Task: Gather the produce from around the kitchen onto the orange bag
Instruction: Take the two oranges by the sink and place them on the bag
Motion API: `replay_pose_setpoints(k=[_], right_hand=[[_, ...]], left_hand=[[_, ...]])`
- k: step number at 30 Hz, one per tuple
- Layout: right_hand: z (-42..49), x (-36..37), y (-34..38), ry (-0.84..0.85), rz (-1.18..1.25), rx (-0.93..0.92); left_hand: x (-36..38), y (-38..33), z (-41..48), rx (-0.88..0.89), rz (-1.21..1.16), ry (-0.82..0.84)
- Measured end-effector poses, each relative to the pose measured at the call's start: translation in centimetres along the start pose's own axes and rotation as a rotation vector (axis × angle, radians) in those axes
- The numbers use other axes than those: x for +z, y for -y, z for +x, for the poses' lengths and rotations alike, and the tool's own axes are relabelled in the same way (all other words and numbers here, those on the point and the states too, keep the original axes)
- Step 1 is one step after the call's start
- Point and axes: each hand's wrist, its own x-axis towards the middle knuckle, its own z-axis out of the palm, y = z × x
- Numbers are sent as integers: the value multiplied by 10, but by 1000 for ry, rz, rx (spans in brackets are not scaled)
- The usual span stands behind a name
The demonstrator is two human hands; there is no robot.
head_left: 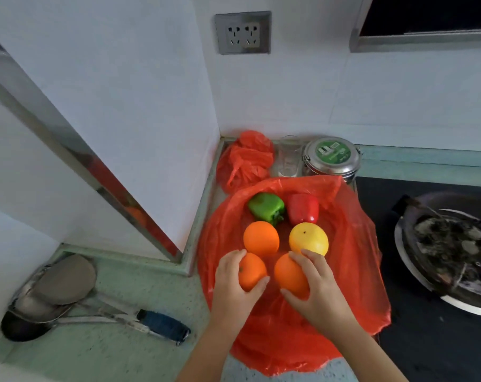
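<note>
L grip (235, 288) on orange (251, 270), R grip (319, 293) on 2nd orange (289, 274), both part-hidden

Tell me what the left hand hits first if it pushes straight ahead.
Likely the loose orange just beyond the left hand and its held orange; depth is unclear.

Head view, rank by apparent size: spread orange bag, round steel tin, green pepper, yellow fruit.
1. spread orange bag, by far the largest
2. round steel tin
3-4. yellow fruit and green pepper look about alike; the fruit is nearer the camera, so not ranked.
</note>
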Motion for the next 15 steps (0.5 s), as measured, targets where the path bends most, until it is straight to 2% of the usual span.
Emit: replay_pose_setpoints(k=[15], right_hand=[[12, 18, -18, 49, -65, 5]], left_hand=[[27, 27, 11, -109, 20, 88]])
